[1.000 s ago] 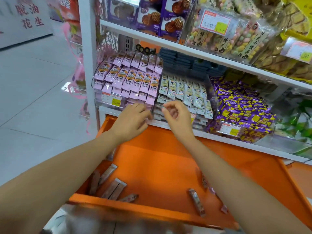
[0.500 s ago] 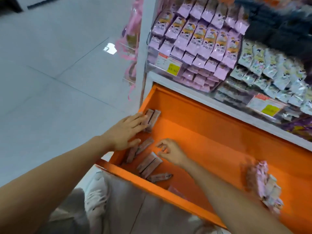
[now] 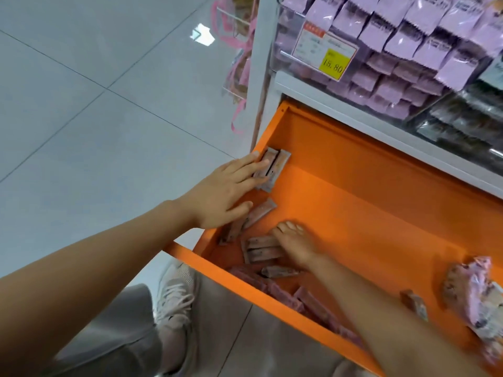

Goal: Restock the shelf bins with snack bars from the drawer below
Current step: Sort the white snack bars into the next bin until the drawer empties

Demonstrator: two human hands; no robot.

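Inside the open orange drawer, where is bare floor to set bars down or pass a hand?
Free: the middle floor of the orange metal drawer, between its back wall, the right hand and the pink wrapped packs at right. Crowded: the left end, brownish wrapped snack bars under the left hand and along the front wall.

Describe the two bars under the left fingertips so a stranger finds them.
Start at the open orange drawer under the shelf. Go to its far left corner. The pair of bars lies there side by side under the left hand, farthest back of all.
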